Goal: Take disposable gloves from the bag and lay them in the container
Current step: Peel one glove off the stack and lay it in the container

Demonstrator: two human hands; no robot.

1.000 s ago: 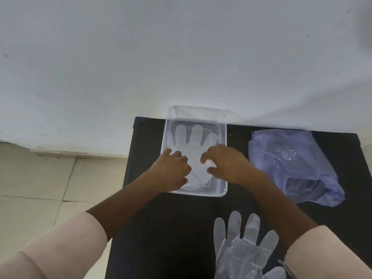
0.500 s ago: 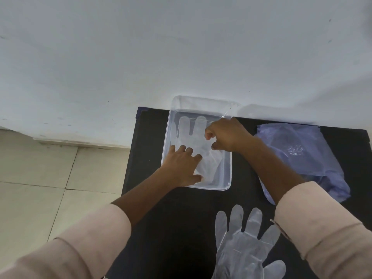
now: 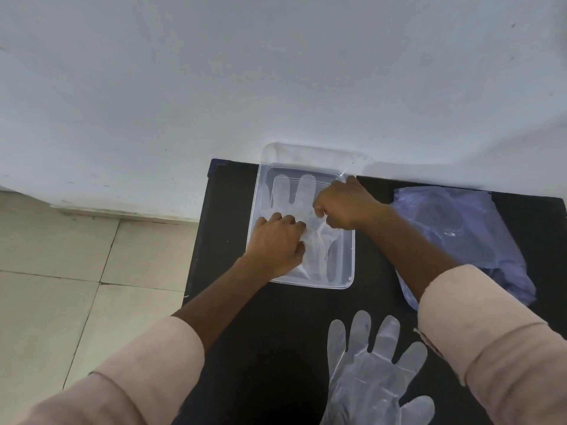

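Note:
A clear plastic container (image 3: 349, 265) stands at the far edge of the black table (image 3: 276, 332). A transparent disposable glove (image 3: 299, 194) lies flat inside it, fingers pointing to the wall. My left hand (image 3: 277, 243) presses down on the glove's lower part. My right hand (image 3: 342, 207) is over the container's right side, fingers curled and pinching the glove near its thumb. The bluish plastic bag (image 3: 460, 228) lies to the right of the container. A second clear glove (image 3: 374, 375) lies flat on the table close to me.
A white wall (image 3: 276, 72) rises right behind the table. Beige floor tiles (image 3: 61, 286) show to the left of the table's left edge.
My right hand stayed at the container's right side, curling tighter on the glove. My left hand shifted slightly up the glove. The view moved a little.

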